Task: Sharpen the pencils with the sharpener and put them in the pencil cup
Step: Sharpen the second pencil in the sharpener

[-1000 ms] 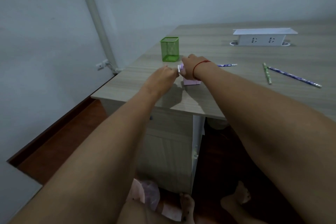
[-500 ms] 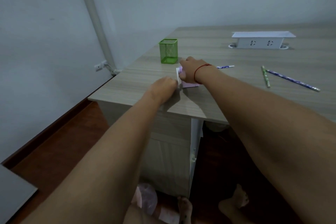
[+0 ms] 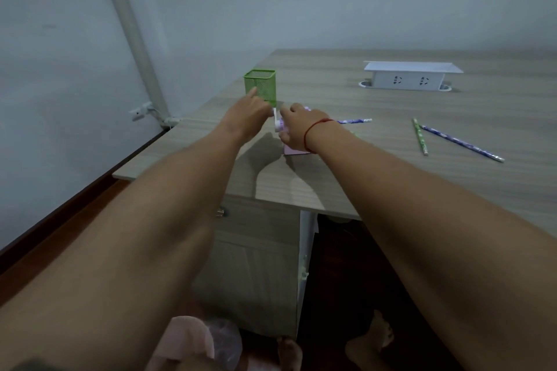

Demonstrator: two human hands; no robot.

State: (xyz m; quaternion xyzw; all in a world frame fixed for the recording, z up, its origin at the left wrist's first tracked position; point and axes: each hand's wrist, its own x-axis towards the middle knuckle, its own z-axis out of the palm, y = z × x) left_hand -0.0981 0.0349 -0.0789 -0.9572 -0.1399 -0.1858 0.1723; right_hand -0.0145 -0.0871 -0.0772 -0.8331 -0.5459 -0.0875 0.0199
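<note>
Right hand (image 3: 298, 127), fingers curled, clamps boxy pink plastic sharpener (image 3: 297, 150) on woodgrain desk (image 3: 391, 99); patterned pencil (image 3: 355, 121) protrudes at 3 o'clock. Left hand (image 3: 249, 118) fingers curl on its white crank (image 3: 275, 120). Green square mesh cup (image 3: 261, 87) at 11 o'clock, near.

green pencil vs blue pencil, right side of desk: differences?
Green pencil looks shorter, blue pencil longer. Green pencil runs almost straight away from the camera; blue pencil slants toward the right. Both lie flat on the desk, far ends nearly meeting, neither held.
</note>
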